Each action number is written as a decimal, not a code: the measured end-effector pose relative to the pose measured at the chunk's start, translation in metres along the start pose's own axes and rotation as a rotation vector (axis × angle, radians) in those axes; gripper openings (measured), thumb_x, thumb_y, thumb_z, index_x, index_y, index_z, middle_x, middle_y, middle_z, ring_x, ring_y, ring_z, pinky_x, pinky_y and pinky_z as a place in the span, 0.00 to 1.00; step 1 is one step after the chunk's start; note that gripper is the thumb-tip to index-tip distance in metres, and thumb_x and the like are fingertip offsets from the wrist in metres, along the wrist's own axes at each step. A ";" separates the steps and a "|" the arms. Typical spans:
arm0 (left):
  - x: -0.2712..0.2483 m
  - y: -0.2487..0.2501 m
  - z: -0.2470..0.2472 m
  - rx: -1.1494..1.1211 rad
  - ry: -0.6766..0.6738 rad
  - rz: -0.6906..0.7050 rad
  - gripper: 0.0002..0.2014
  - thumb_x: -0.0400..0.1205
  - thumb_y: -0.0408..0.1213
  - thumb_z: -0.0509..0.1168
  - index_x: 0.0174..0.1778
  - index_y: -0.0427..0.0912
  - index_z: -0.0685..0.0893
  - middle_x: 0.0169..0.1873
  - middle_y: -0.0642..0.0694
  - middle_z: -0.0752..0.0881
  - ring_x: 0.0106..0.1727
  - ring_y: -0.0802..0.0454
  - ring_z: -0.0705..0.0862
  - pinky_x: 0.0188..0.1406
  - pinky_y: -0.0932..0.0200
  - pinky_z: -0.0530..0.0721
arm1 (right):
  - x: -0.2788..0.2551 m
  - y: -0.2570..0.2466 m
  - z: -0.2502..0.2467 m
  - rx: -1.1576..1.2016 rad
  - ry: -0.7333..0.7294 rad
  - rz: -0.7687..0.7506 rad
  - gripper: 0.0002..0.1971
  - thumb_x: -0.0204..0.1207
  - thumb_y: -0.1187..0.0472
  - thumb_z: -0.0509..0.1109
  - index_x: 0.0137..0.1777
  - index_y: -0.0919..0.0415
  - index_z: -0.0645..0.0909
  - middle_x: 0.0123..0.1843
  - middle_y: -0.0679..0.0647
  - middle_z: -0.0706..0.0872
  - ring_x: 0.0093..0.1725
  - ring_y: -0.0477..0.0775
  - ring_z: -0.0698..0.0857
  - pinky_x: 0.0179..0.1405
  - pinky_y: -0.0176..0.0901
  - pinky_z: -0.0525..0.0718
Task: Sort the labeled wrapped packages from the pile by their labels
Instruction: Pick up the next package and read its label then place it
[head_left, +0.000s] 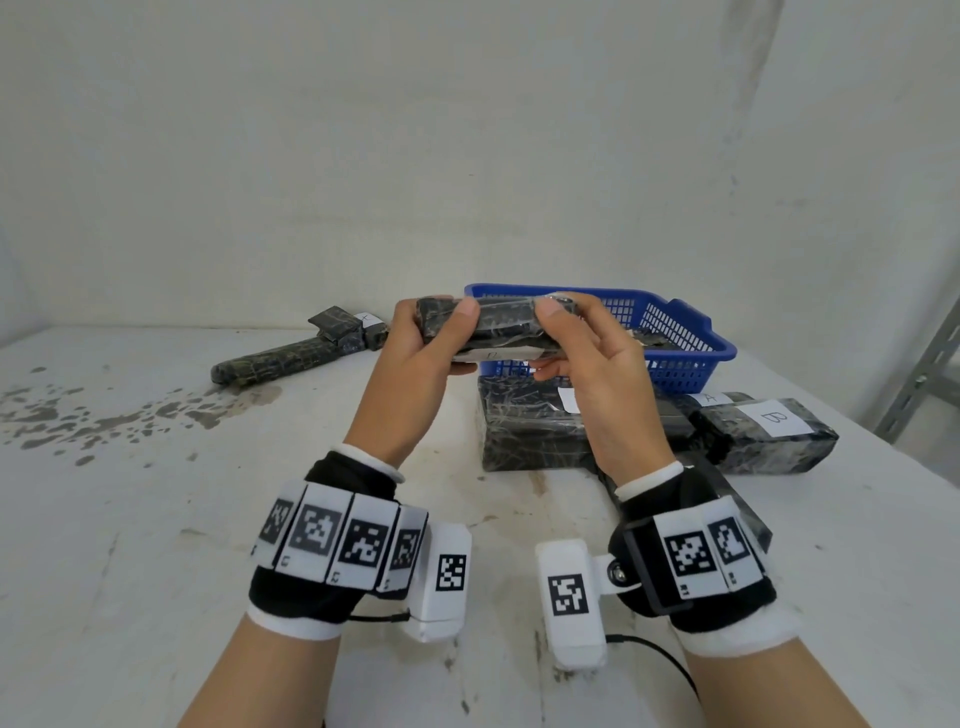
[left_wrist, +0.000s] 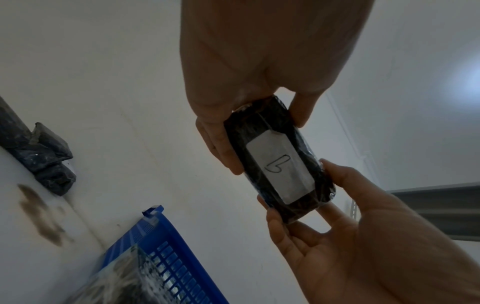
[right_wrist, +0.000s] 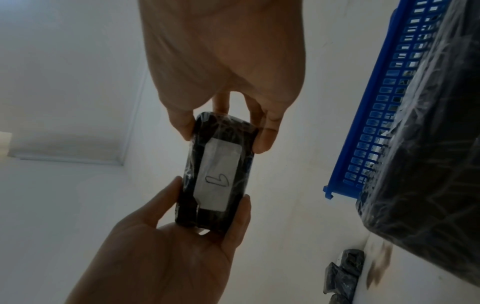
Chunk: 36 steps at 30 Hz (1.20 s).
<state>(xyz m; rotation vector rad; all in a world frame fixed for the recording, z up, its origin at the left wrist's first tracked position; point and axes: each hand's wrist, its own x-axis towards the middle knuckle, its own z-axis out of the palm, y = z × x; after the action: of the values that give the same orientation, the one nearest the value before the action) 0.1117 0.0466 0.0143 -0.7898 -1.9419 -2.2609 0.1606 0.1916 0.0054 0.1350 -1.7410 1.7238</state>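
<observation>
Both hands hold one small black wrapped package (head_left: 498, 325) up above the table, in front of the blue basket (head_left: 685, 338). My left hand (head_left: 428, 338) grips its left end and my right hand (head_left: 579, 345) grips its right end, thumbs on top. A white label (head_left: 493, 354) sits on its underside. From below, the left wrist view shows the package (left_wrist: 278, 158) and a handwritten mark on the label (left_wrist: 280, 168) that I cannot read surely. The right wrist view shows the same package (right_wrist: 218, 170).
Below the hands lies a large wrapped package (head_left: 524, 426). To its right are a package labeled B (head_left: 769, 431) and one labeled A (head_left: 714, 399). A long wrapped package (head_left: 280, 361) and small ones (head_left: 343, 325) lie at the back left. Dark stains (head_left: 62, 410) mark the left tabletop.
</observation>
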 end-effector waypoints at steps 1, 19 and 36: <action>-0.001 0.000 0.000 0.020 0.004 0.003 0.12 0.85 0.47 0.62 0.56 0.43 0.75 0.53 0.47 0.86 0.54 0.48 0.87 0.55 0.52 0.87 | 0.000 0.000 0.000 -0.003 -0.003 -0.009 0.05 0.80 0.54 0.72 0.52 0.53 0.84 0.43 0.46 0.89 0.41 0.47 0.85 0.42 0.38 0.87; 0.002 -0.003 -0.009 0.160 -0.020 0.035 0.36 0.73 0.46 0.77 0.75 0.42 0.72 0.64 0.51 0.83 0.64 0.57 0.83 0.67 0.56 0.81 | -0.002 -0.001 0.001 -0.019 0.007 -0.030 0.28 0.77 0.55 0.76 0.77 0.50 0.75 0.68 0.42 0.84 0.45 0.42 0.87 0.44 0.36 0.85; -0.001 0.000 -0.003 -0.054 -0.091 0.066 0.25 0.86 0.31 0.60 0.77 0.51 0.60 0.68 0.38 0.80 0.51 0.52 0.90 0.55 0.55 0.88 | -0.001 0.002 0.000 -0.001 -0.039 0.000 0.32 0.79 0.60 0.76 0.80 0.47 0.69 0.72 0.59 0.82 0.37 0.39 0.85 0.31 0.29 0.80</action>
<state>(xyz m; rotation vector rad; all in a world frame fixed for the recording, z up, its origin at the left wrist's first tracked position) 0.1118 0.0438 0.0135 -0.9648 -1.8676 -2.2865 0.1606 0.1915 0.0026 0.1689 -1.7695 1.7307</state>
